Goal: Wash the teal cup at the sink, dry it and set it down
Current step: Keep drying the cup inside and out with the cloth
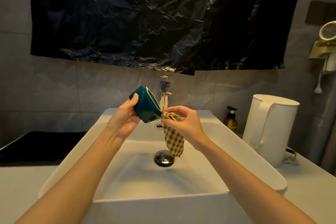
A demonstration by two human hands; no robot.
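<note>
Teal cup (pixel 145 104), tipped sideways above the sink (pixel 254 154), is gripped by the left hand (pixel 123 116). At the cup's 4 o'clock, the right hand (pixel 185 122) pinches a checked cloth (pixel 173 141) touching its rim.

Warm, dim light falls on a grey tiled wall (pixel 54 87) hung with a crinkled black plastic sheet (pixel 145 14), a dark switch plate (pixel 320 12) and a white wall-mounted hair dryer (pixel 327 31) to its right, above a pale surface (pixel 309 196) carrying a white kettle (pixel 271 129) and an amber pump bottle (pixel 230 121).
</note>
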